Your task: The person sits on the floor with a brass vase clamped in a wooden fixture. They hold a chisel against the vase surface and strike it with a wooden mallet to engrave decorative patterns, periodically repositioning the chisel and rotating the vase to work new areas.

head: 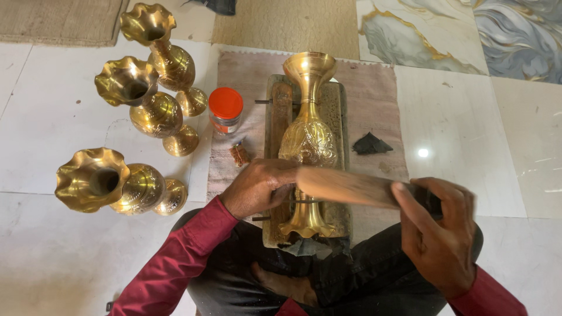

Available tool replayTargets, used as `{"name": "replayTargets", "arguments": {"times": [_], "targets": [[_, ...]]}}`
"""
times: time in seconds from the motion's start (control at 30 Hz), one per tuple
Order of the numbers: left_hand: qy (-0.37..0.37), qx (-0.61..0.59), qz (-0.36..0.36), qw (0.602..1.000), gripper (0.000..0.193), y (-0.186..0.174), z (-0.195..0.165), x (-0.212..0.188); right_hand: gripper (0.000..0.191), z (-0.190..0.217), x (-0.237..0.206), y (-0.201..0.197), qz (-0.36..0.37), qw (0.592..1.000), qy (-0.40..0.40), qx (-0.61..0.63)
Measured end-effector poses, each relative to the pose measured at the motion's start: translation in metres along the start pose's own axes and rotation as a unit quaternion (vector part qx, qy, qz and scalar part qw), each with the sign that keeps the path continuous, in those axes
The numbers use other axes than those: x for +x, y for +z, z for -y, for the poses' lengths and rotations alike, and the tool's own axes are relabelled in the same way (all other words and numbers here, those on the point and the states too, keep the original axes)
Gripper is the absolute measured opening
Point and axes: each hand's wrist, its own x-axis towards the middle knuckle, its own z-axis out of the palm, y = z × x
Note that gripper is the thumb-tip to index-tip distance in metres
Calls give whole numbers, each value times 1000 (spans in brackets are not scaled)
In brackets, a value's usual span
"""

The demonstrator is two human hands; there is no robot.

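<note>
Your left hand rests closed against the neck of a brass vase lying on a wooden block on the floor cloth. Your right hand is clamped around a wooden stick laid across the vase. Three more brass vases and an orange-lidded jar stand to your left on the floor.
</note>
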Motion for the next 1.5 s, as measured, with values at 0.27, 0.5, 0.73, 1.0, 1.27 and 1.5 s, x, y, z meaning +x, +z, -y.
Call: {"name": "replayTargets", "arguments": {"times": [0.27, 0.5, 0.73, 1.0, 1.27, 1.5], "targets": [[9, -75, -43, 996, 46, 6, -3, -4, 57, -9, -8, 6, 37, 994, 48, -91], [-40, -53, -18, 998, 46, 6, -9, -2, 59, -24, -2, 16, 104, 987, 43, -116], [-10, -30, -21, 999, 47, 5, -9, -1, 58, -21, -5, 13, 21, 991, 102, 80], [-12, -7, 19, 1000, 54, 6, -7, 6, 54, -12, -10, 11, 4, 1000, 12, -2], [-29, 11, 55, 998, 60, -6, -16, 14, 59, -7, -16, 10, -45, 995, 77, 54], [-29, -9, 63, 998, 53, -6, -24, 24, 64, -22, -22, 23, 67, 992, 80, -71]]}}
